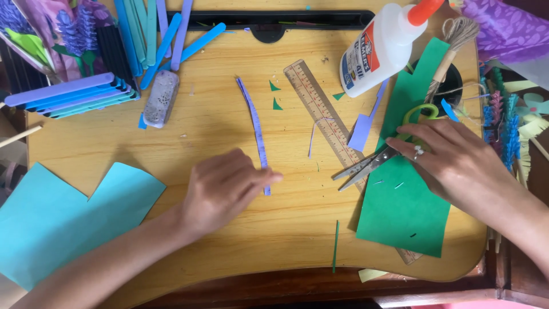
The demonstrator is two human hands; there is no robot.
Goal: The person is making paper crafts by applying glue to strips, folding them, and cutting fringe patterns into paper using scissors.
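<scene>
Long thin purple paper strip [255, 123] is pinned at its lower end by left hand [223, 186], fingers together. Green-handled metal scissors [384, 154] lie under right hand [452, 160]; its grasp cannot be told. Step judged: cutting prep; a firm scissor grip needed next.

Two bare forearms are seen, with no sleeves reaching into view and no watch or bracelet at either wrist. The left hand [223, 186] is worn plain, without rings or gloves. On the right hand [452, 160] a ring is worn on one finger, set with small pale, pearl-like stones. Nails are kept short and no polish can be made out.
</scene>
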